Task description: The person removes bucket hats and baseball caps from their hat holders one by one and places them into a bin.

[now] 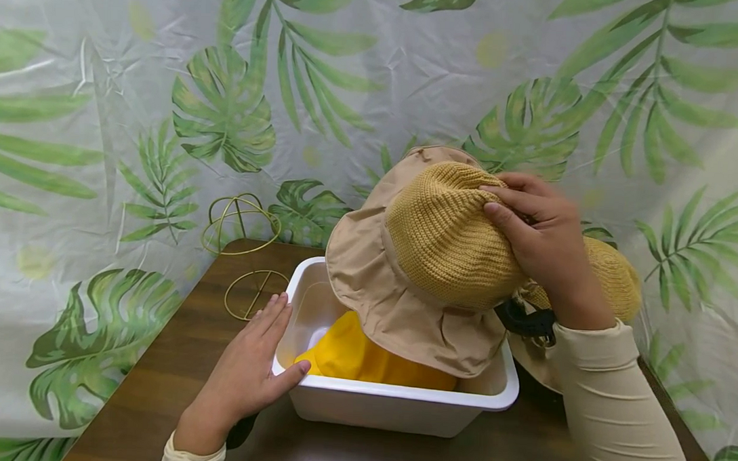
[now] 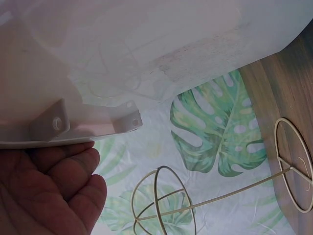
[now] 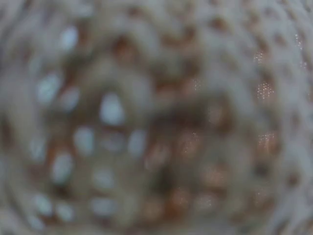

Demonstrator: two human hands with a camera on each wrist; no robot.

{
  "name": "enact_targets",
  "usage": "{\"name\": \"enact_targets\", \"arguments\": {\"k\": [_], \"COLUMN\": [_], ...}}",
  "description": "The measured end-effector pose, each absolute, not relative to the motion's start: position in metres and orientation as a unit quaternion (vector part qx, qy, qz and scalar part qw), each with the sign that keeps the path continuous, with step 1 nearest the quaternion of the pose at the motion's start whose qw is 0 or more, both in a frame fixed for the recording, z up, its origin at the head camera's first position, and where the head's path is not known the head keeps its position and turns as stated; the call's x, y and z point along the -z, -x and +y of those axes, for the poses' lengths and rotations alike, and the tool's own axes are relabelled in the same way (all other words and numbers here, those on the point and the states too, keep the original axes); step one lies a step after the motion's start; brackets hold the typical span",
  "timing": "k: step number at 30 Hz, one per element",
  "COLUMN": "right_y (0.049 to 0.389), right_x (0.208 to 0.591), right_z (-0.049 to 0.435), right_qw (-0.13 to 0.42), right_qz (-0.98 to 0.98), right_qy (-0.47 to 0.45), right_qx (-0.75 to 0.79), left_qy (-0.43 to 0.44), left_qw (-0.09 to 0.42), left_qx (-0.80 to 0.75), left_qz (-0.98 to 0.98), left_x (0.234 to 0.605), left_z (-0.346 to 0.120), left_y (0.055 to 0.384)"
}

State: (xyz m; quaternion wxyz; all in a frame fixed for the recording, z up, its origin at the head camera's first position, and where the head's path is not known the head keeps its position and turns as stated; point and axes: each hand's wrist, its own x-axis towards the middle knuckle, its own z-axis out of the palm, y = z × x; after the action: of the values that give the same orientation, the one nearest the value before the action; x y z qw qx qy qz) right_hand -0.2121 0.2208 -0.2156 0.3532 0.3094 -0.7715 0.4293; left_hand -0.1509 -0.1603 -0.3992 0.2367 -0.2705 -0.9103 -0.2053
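A hat with a mustard knitted crown and a wide beige cloth brim (image 1: 448, 240) is tilted over the white plastic bin (image 1: 400, 393). My right hand (image 1: 542, 230) pinches the top of its crown between thumb and fingers. Inside the bin lies a bright yellow cloth item (image 1: 352, 352), partly hidden by the brim. With straight fingers, my left hand (image 1: 248, 362) rests against the bin's left rim, thumb over the front corner. The left wrist view shows the fingers (image 2: 73, 171) along the rim's edge. Blurred knit (image 3: 161, 117) fills the right wrist view.
A gold wire hat stand (image 2: 244, 188) stands on the wooden table (image 1: 169, 359), behind the bin's left side. Another mustard knitted hat (image 1: 614, 276) is at the right, partly behind my right arm. A leaf-patterned curtain (image 1: 227, 110) hangs behind the table.
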Motion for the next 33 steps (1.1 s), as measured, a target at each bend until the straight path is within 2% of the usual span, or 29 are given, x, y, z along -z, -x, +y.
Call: {"name": "enact_targets", "arguments": {"k": [14,33], "right_y": [0.21,0.216], "right_x": [0.236,0.271], "right_z": [0.2,0.175], "right_qw": [0.312,0.214], "right_qz": [-0.793,-0.814], "right_qy": [-0.343,-0.381], "right_qx": [-0.395,-0.382], "left_qy": [0.274,0.277], "left_qw": [0.236,0.24], "left_qx": [0.206,0.203], "left_qz": [-0.909,-0.908], "left_x": [0.399,0.401], "left_z": [-0.161,-0.161], "left_y": [0.152,0.153]}}
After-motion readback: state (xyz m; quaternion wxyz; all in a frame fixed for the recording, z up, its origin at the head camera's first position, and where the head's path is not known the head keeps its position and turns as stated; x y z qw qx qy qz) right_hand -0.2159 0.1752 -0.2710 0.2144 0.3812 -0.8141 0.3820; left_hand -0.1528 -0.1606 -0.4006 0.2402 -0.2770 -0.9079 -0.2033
